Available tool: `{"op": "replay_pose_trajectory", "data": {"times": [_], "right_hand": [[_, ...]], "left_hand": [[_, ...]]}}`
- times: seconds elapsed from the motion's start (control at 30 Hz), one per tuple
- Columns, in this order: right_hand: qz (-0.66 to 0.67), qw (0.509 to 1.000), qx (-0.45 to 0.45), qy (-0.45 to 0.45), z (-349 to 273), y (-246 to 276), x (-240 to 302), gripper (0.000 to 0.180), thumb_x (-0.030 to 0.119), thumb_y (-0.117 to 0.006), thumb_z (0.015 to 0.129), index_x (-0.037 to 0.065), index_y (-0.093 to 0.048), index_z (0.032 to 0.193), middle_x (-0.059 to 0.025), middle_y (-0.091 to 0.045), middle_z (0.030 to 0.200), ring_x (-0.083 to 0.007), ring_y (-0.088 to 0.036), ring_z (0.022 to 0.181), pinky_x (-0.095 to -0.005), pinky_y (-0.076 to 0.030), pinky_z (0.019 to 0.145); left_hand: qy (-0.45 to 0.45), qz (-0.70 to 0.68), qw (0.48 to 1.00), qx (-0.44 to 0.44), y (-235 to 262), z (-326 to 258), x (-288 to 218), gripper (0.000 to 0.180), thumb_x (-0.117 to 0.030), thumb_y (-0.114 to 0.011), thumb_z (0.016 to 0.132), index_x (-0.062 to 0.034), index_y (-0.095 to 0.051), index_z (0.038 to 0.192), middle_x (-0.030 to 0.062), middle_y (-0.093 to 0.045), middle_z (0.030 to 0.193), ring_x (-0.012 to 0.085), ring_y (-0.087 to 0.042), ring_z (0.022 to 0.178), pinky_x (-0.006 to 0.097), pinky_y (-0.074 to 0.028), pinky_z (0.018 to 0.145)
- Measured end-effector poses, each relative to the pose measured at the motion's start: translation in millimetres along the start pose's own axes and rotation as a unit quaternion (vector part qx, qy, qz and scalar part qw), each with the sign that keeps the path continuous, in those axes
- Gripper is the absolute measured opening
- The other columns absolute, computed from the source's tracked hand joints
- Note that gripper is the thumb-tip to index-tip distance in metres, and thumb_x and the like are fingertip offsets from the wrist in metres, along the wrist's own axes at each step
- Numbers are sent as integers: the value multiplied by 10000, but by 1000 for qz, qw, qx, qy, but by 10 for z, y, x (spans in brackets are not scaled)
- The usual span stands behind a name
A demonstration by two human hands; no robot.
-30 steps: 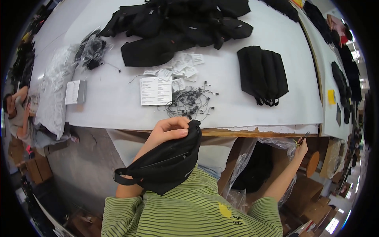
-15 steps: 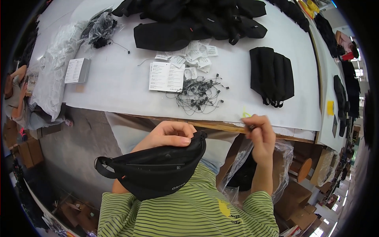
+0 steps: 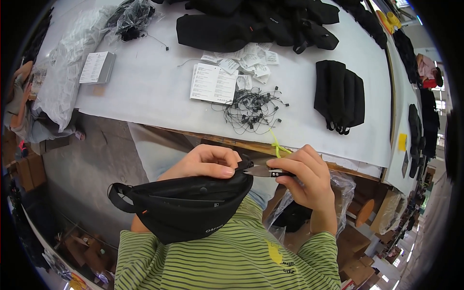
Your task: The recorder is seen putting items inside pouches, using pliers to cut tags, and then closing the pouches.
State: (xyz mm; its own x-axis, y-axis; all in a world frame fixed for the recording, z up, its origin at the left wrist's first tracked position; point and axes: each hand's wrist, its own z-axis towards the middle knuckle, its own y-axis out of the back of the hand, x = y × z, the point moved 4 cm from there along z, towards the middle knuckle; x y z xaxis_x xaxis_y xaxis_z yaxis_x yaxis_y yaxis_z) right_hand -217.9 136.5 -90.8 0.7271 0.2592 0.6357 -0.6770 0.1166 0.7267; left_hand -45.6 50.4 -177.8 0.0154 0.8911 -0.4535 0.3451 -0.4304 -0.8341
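A black zippered pouch bag [image 3: 179, 210] with a strap loop at its left end hangs from my left hand [image 3: 205, 163], whose thumb and fingers pinch its top edge near the right corner. The bag's mouth gapes, showing an inner pocket. In my right hand [image 3: 307, 176] are small thread snips [image 3: 263, 171] with a bright yellow-green cord [image 3: 277, 145] tied to them. Their blade tips lie at the bag's right corner, by the zipper end. Whether the tips touch thread I cannot tell.
On the white table [image 3: 159, 92] ahead lie black tag strings [image 3: 249, 112], a stack of printed cards [image 3: 212, 83], white labels [image 3: 251, 59] and piled black bags [image 3: 212, 34]. More folded bags [image 3: 338, 94] lie right. Clear plastic packaging [image 3: 63, 82] covers the left end, near another person.
My right hand has brought the snips leftward and down, so their blades now reach the bag's right corner. The left hand keeps its pinch on the bag. The view has shifted slightly.
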Motion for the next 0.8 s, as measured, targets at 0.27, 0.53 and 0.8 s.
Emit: {"op": "replay_pose_trajectory", "data": {"times": [0.27,0.53,0.8], "right_hand": [[4,1000,17,-5,18,4,27,334,131,-739,708,60,-669,1027,-34,-571,767,-203,-503,668,-305,-428,586],[-18,1000,19,11,40,3,70,350,125,-747,690,65,-678,1028,-29,-559,772,-198,-491,663,-304,-425,579],[-16,1000,18,16,13,-2,56,353,112,-753,682,68,-682,1025,-29,-557,771,-198,-488,662,-303,-423,579]], "left_hand": [[23,13,1000,8,31,-14,7,74,-53,-645,844,6,-611,874,-2,-588,818,49,-560,679,177,-419,601],[31,13,999,1,13,-43,3,85,-57,-648,849,1,-614,902,0,-617,805,45,-579,675,172,-441,594],[49,-9,999,-7,28,-36,36,78,-26,-648,844,-1,-612,909,3,-616,811,53,-597,685,171,-472,611]]}}
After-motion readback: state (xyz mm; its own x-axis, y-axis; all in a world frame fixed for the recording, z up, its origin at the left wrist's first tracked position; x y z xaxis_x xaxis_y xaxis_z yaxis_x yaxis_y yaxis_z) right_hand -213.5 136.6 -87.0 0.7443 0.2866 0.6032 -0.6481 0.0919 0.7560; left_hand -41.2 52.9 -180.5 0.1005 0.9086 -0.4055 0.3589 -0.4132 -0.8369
